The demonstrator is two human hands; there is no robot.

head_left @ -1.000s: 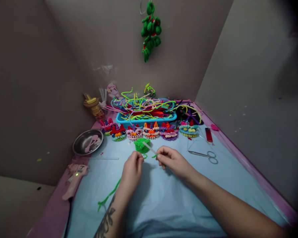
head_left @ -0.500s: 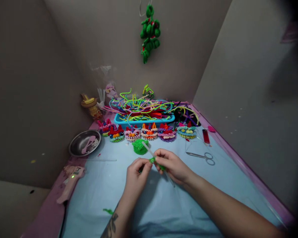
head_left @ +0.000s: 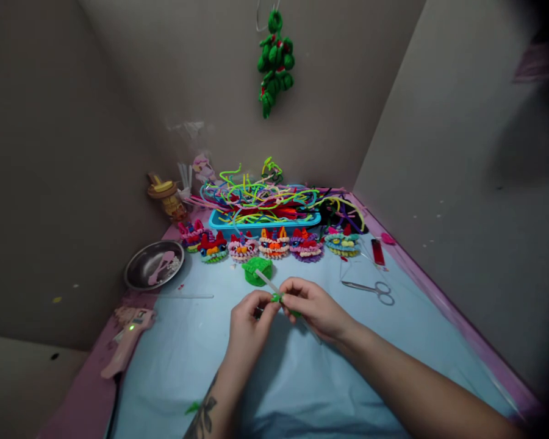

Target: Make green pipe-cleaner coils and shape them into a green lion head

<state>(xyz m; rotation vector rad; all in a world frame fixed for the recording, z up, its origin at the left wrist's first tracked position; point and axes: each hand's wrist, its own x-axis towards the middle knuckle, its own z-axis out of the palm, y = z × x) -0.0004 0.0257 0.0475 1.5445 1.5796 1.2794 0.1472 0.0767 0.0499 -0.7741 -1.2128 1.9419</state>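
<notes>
In the head view my left hand [head_left: 251,316] pinches the end of a fuzzy green pipe cleaner [head_left: 276,298] between thumb and fingertips. My right hand [head_left: 313,308] closes on a thin, whitish translucent stick [head_left: 266,281] together with more of the green piece. The stick slants through the right fingers, its upper end pointing at a green fuzzy cup-shaped piece [head_left: 257,271] on the table just beyond. How the green piece sits on the stick is partly hidden by the fingers. A small green scrap [head_left: 193,407] lies beside my left forearm.
Several colourful animal heads [head_left: 274,243] stand in a row before a blue tray [head_left: 265,229] heaped with pipe cleaners. Scissors [head_left: 368,289] lie right; a metal bowl [head_left: 132,271], another thin stick [head_left: 187,296] and a pink glue gun [head_left: 127,344] are left.
The stick's upper end has shifted slightly left and down, and the right fingers have moved closer to the left fingertips. Both hands keep their hold.
</notes>
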